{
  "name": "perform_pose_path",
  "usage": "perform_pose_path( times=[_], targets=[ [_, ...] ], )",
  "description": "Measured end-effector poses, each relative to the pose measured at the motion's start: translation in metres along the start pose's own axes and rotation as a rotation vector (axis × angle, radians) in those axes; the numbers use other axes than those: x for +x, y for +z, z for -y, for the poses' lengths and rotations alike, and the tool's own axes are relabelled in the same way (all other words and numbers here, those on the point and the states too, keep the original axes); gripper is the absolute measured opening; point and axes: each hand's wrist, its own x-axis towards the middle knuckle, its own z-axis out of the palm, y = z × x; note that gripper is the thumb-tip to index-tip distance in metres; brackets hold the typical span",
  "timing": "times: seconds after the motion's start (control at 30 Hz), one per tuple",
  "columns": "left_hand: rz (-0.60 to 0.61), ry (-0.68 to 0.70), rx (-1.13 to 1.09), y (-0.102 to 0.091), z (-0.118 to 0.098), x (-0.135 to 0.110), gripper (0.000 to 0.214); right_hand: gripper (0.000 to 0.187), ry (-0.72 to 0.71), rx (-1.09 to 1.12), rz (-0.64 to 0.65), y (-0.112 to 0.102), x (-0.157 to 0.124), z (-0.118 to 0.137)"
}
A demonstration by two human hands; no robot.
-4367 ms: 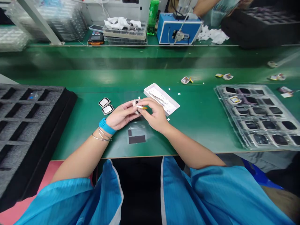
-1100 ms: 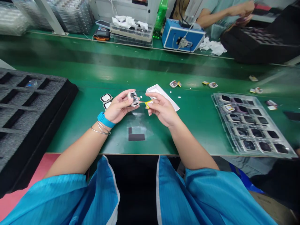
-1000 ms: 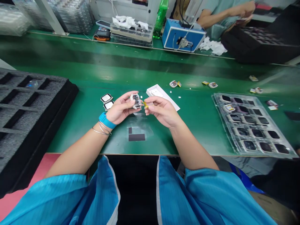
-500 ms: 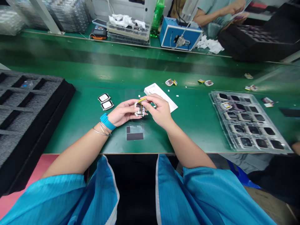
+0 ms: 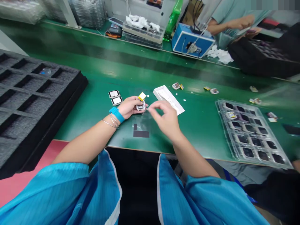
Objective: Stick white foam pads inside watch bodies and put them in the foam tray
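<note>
Head cam: our L hand grips an open watch case w/ yellow-edged piece up top, left of the white box. Our R hand, near side of box, has fingertips pinched; can't tell if holding smth.

Both bare forearms reach in over the front edge of the surface, the left forearm slanting inward from the near left corner's side, the right forearm angling in from the opposite side. The left hand is closed in a grip, its thumb on top and its fingers curled underneath. Just beside it, the right hand has thumb and index finger bent into a ring, tips together, pointing toward the left fingertips, its back facing up.
</note>
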Motion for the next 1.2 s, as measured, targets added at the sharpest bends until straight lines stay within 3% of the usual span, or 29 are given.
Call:
perform_pose_path(
  times=[0.07,0.13,0.27,0.43,0.57,0.73,0.97,1.1,1.2],
  targets=[
    [-0.021,-0.009,-0.002,-0.001,-0.002,0.000,0.014,0.006,-0.011,-0.044,0.214,0.008,-0.016,0.014],
    [-0.022,-0.022,0.020,-0.001,-0.002,0.000,0.014,0.006,0.026,-0.128,0.321,0.020,-0.031,0.023],
    [-0.019,-0.025,0.055,0.001,-0.001,0.000,0.015,0.008,0.122,-0.235,0.335,0.037,-0.040,0.027],
    [-0.023,-0.023,0.045,0.001,0.000,-0.001,0.016,0.007,0.199,-0.225,0.337,0.039,-0.032,0.025],
    [-0.009,-0.008,0.025,0.001,0.001,0.001,0.017,0.004,0.219,-0.186,0.340,0.040,-0.030,0.022],
    [-0.024,-0.008,0.039,0.002,0.001,0.001,0.016,0.014,0.210,-0.203,0.318,0.046,-0.032,0.020],
    [-0.042,-0.014,0.066,0.004,-0.001,-0.002,0.017,0.014,0.070,-0.118,0.353,0.037,-0.042,0.021],
    [-0.040,-0.014,0.069,0.005,-0.001,-0.003,0.016,0.011,-0.097,-0.013,0.292,0.013,-0.047,0.039],
    [-0.042,-0.007,0.068,0.006,0.000,-0.004,0.017,0.008,-0.301,-0.048,0.189,-0.009,-0.032,0.052]
  ],
)
